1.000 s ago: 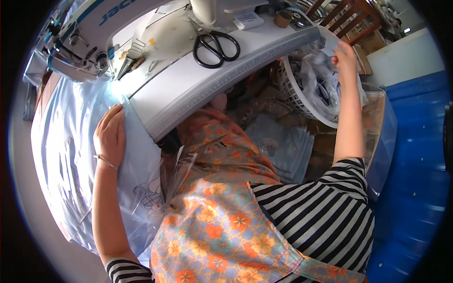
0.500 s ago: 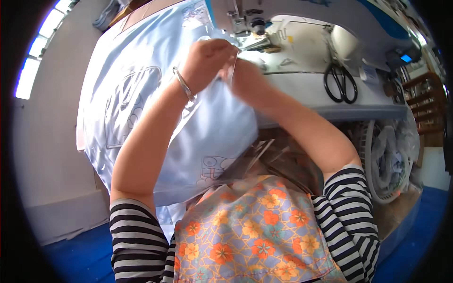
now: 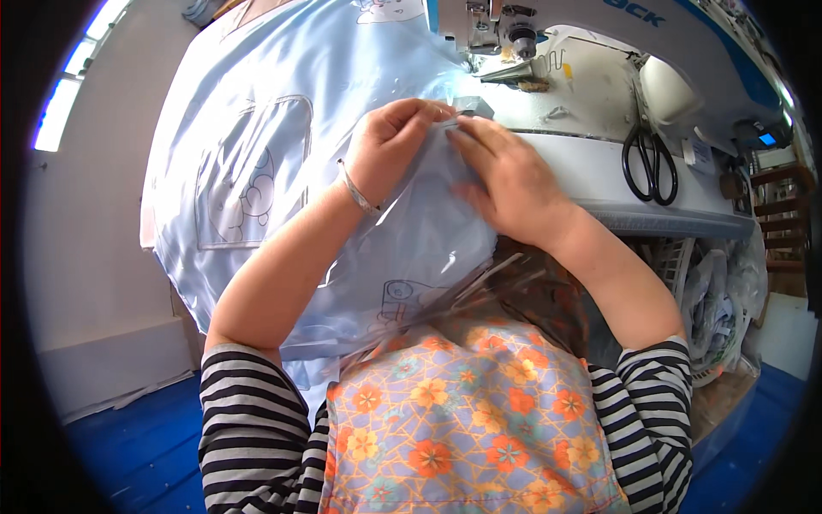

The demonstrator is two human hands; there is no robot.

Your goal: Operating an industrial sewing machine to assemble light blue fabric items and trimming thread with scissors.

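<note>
A large light-blue, shiny cloth (image 3: 342, 60) with cartoon prints and a stitched patch (image 3: 255, 176) drapes over the sewing machine's table and down to my lap. My left hand (image 3: 396, 141), with a silver bangle at the wrist, pinches the cloth's edge in front of the needle area. Touching that same edge with its fingertips is my right hand (image 3: 514, 176); its fingers are stretched out and the blurred thumb stands apart. The edge between the hands is partly hidden by the fingers. Behind them rises the sewing machine head (image 3: 522, 43).
Black-handled scissors (image 3: 649, 163) lie on the machine bed to the right. A metal funnel-shaped attachment (image 3: 509, 73) and small bits lie near the needle. A white basket (image 3: 676, 270) with plastic bags stands below right. A flowered apron (image 3: 467, 420) covers my lap.
Both hands have come down and slightly right in the picture, with the cloth's edge. The right hand's fingers have spread from a closed grip. The whole view has shifted a little.
</note>
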